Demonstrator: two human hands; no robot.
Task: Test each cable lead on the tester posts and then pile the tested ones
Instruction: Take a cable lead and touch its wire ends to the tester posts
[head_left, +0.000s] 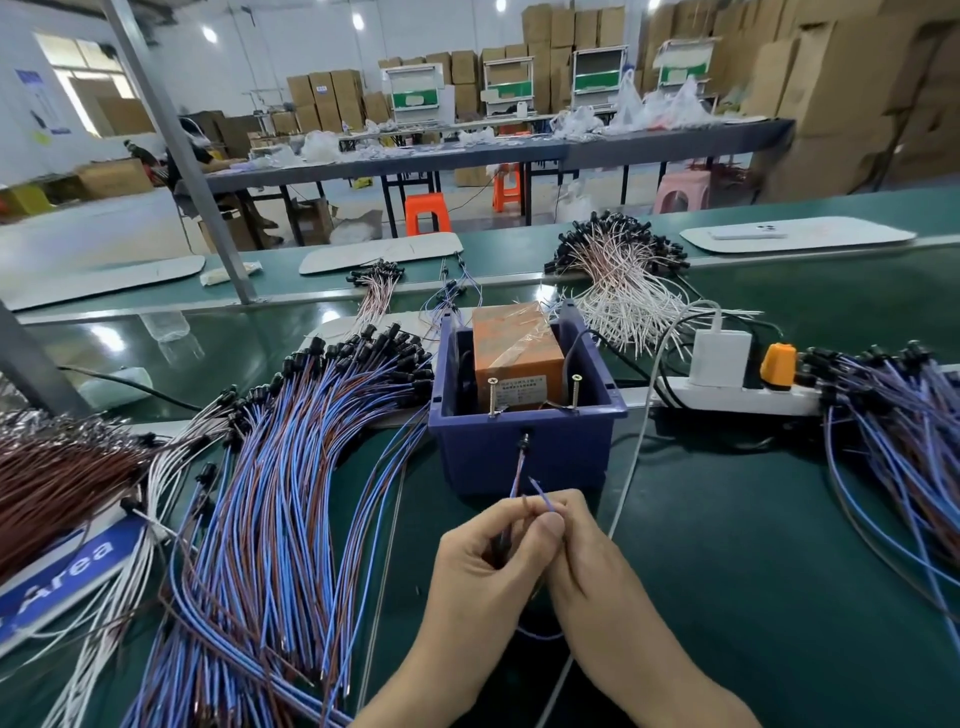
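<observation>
Low in the middle, the left hand (480, 553) and the right hand (584, 551) pinched one thin cable lead (541, 494). Just above sat a blue box (569, 452) with two screws (492, 397).

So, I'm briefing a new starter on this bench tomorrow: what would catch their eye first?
Probably the big fan of blue and brown leads spread out at left. Next, the blue bin at centre holding an orange tester box with two screw posts. Just in front of it, the left hand and right hand pinch one lead.
</observation>
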